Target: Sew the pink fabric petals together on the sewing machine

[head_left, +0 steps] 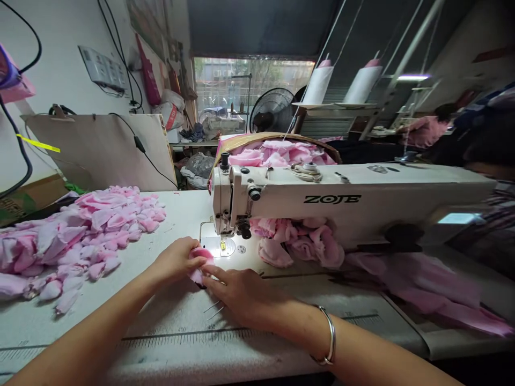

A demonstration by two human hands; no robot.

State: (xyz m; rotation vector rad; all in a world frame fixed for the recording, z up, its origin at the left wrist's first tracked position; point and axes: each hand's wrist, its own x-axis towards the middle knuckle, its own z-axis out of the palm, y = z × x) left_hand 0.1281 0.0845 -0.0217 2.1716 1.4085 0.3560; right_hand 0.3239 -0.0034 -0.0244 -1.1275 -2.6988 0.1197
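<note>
A small pink fabric piece lies on the white sewing table just in front of the lit needle plate of a white ZOJE sewing machine. My left hand grips the piece from the left with curled fingers. Flat on the table, my right hand presses the piece's right edge with its fingertips; a silver bracelet circles that wrist.
A heap of pink fabric pieces covers the table's left side. More pink pieces sit under the machine arm and in a basket behind it. A ruler strip runs along the near table. Thread cones stand behind. A person sits far right.
</note>
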